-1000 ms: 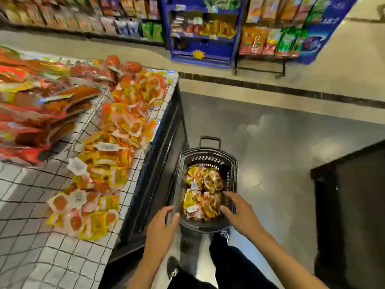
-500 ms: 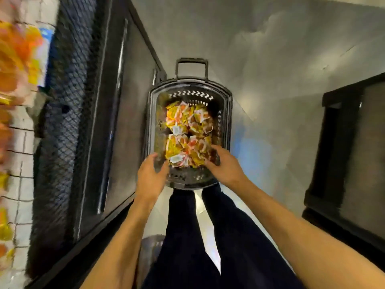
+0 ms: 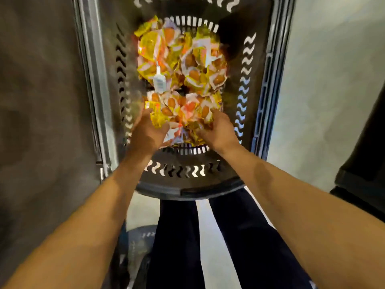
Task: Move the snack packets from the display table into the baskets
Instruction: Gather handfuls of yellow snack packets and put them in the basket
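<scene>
Basket [image 3: 187,191], dark plastic with slotted walls, seen from above in the head view; stands on pale floor [image 3: 325,80] just ahead of the person's dark trousers [image 3: 177,236], close against a dark cabinet side [image 3: 41,101] on the left. Contents: snack packets [image 3: 183,63], yellow, orange and white, heaped loosely over the basket bottom from far wall to near wall; one white barcode tag [image 3: 159,82] lies on top, left of centre. Left hand [image 3: 148,136]: inside the basket at the near left of the heap, fingers curled round a bunch of yellow packets, thumb across them. Right hand [image 3: 219,132]: inside the basket at the near right of the heap, fingers bent and dug in among the packets, thumb closing on them from the near side; fingertips hidden. Both forearms bare, crossing the near rim. Dark block [image 3: 362,155] at the right edge, apart from the basket; kind not discernible.
</scene>
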